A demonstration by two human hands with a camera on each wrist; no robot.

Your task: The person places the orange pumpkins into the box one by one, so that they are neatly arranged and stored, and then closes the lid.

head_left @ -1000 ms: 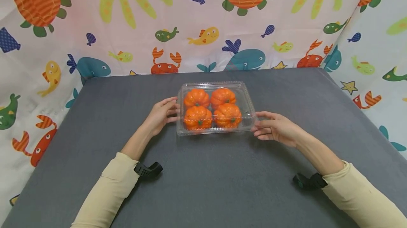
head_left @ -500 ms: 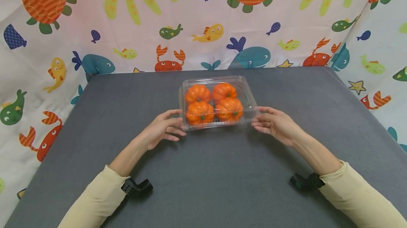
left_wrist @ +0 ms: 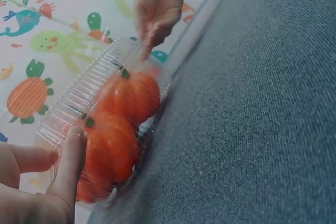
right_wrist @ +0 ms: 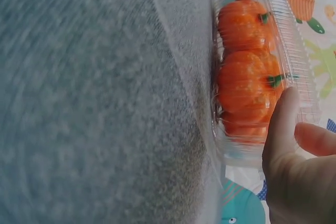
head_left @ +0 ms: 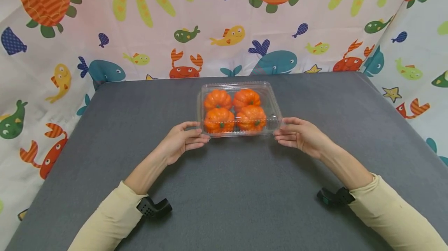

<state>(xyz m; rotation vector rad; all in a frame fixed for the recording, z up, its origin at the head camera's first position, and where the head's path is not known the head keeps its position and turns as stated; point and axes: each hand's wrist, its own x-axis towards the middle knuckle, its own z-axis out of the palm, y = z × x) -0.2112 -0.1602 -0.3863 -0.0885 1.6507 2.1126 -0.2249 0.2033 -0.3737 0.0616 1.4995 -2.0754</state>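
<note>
A clear plastic clamshell box (head_left: 272, 107) lies at the middle of the far part of the table, lid down. Inside it are several small orange pumpkins (head_left: 219, 120) with green stems. My left hand (head_left: 179, 140) holds the box's near left corner; in the left wrist view its thumb (left_wrist: 72, 161) presses the front while the index finger reaches the side. On the near right corner, my right hand (head_left: 304, 136) grips with thumb and fingers, and the right wrist view shows its thumb (right_wrist: 283, 119) on the front wall. Whether the box's base touches the cloth I cannot tell.
Grey cloth covers the table (head_left: 224, 188). A white curtain (head_left: 203, 6) printed with sea animals hangs behind the far edge and along both sides. Black wrist devices, one (head_left: 154, 207) on the left sleeve and another (head_left: 334, 196) on the right, sit near the cuffs.
My left hand has slid from the box's left side down to its near left corner. The box has shifted slightly away from me, tilting briefly and then squaring up. My right hand kept its corner.
</note>
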